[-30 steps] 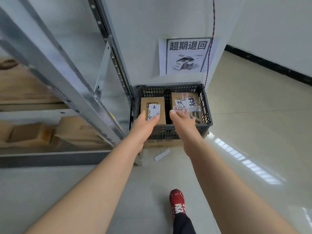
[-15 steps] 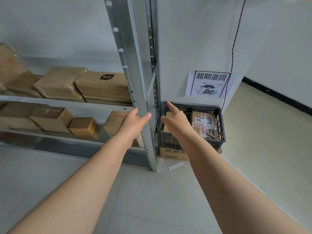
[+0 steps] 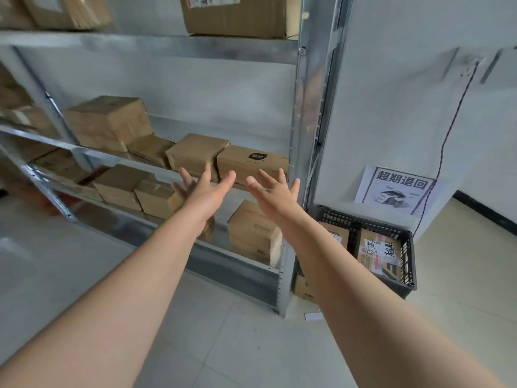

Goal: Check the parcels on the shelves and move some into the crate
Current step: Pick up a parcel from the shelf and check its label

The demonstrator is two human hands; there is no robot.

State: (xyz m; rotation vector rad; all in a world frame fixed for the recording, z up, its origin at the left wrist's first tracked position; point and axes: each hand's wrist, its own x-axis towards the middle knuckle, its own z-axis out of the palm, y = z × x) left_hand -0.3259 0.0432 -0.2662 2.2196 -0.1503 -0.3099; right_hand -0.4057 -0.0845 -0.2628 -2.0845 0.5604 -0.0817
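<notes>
Both hands are held empty, fingers straight and spread. The left hand (image 3: pixel 206 191) and right hand (image 3: pixel 274 193) are raised before the middle shelf (image 3: pixel 98 154) with palms turned inward, seemingly so that the logo box (image 3: pixel 251 161) at 12 o'clock can be taken by its ends. No contact can be seen. The crate (image 3: pixel 406 261) is set low at 4 o'clock of the hands, just beside the post (image 3: pixel 305 135) and below the sign (image 3: pixel 391 191). Two parcels (image 3: pixel 376 252) are laid flat in it, probably to be kept within easy reach.
</notes>
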